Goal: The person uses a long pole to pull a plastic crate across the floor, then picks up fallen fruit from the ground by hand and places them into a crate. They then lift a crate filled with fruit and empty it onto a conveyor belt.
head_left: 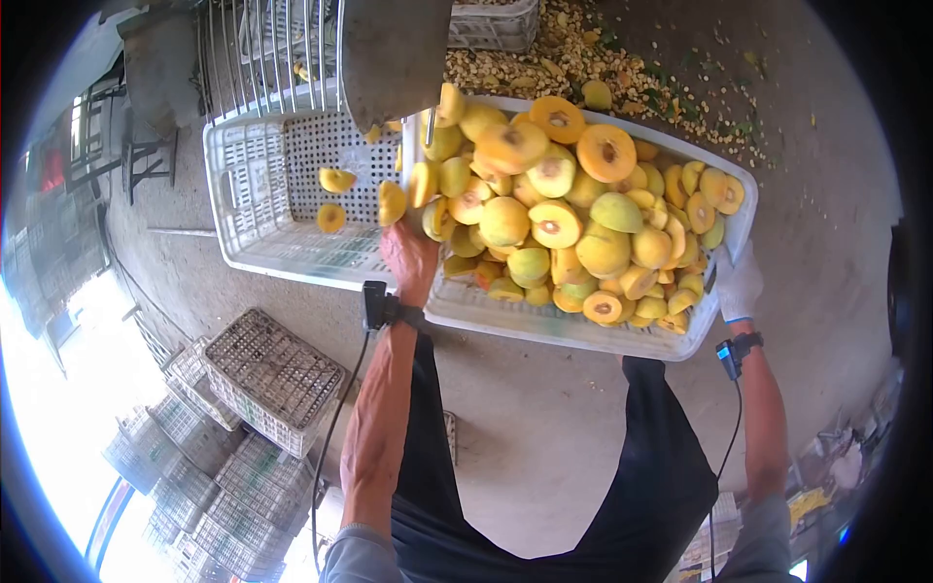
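Observation:
A white plastic crate (583, 340) heaped with halved yellow peaches (554, 225) is in front of me, its right end angled toward me. My right hand (739, 282), in a white glove, is closed on the crate's right end. My bare left hand (413, 260) grips the crate's left end, its fingers partly hidden. Just above that hand is a peach half (392, 204). To the left stands a second white crate (306, 267), its perforated bottom showing, with a few peach pieces (331, 218) in it.
A metal plate (394, 63) and metal bars (267, 49) overhang the crates at the top. Many peach pits (622, 83) lie scattered on the floor beyond. Stacked crates (272, 374) stand at lower left. Cables run from both wrist devices.

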A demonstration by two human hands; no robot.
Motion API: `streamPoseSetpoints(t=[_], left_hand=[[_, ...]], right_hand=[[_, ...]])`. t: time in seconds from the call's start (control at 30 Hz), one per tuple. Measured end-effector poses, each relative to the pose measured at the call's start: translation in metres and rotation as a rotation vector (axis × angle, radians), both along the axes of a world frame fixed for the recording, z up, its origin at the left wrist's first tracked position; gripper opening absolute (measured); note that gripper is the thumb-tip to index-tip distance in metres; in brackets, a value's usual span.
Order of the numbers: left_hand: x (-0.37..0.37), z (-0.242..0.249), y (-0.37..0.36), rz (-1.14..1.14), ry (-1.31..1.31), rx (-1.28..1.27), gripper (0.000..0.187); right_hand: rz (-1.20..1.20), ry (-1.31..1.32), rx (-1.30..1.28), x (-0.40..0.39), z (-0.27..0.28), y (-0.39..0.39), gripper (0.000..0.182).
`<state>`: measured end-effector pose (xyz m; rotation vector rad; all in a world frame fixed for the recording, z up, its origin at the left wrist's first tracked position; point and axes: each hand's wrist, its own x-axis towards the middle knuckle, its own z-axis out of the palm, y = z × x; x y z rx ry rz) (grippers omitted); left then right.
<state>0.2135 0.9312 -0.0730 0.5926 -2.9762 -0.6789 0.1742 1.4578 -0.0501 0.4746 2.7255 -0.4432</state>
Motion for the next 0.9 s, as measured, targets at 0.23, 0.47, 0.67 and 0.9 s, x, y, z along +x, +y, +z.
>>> streamPoseSetpoints(t=[0.23,0.47,0.67,0.9], left_hand=[[-0.006,0.023,0.081,-0.021,-0.02,0.205,0.034],[-0.005,0.018,0.128,-0.037,-0.022,0.284,0.034],[-0.003,0.013,0.131,-0.089,-0.048,0.27,0.047],[0.002,0.005,0.133,-0.045,-0.134,0.228,0.047]], right_hand=[[0.011,-0.009,0.151,0.001,0.007,0.074,0.044],[-0.046,0.021,0.148,0.013,0.005,0.116,0.043],[-0.126,-0.112,0.167,0.013,-0.004,0.12,0.046],[-0.228,0.29,0.137,-0.032,0.073,0.101,0.061]])
